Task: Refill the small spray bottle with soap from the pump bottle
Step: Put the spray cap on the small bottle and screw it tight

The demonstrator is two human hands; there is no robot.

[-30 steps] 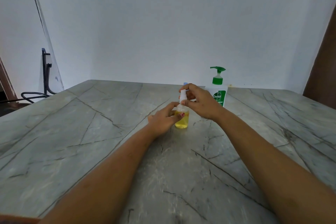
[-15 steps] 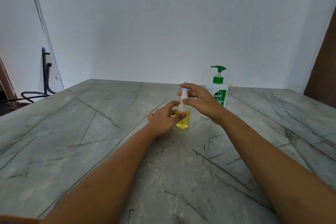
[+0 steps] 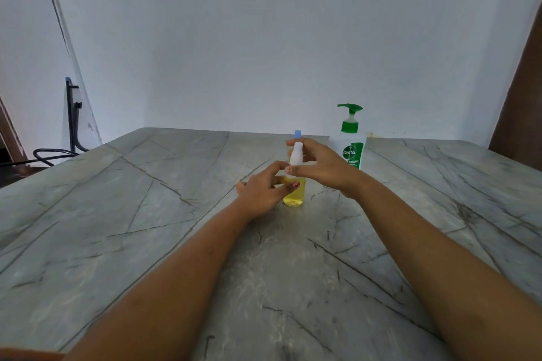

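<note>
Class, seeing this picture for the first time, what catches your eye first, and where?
In the centre, a small spray bottle of yellow liquid stands gripped by the left hand, while the right hand pinches its white spray top. Just behind, to the right, stands a white pump bottle with a green pump.

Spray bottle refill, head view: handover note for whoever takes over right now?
Left hand grips the spray bottle, which stands upright on the table, part full of yellow liquid.
Right hand pinches the white spray head, which is on the bottle.
Pump bottle stands just behind the right hand, untouched.
Done: bottle steadied, head gripped. Cannot tell whether it is loosened.
Left: take the head off, pump soap in, refit the head.
</note>
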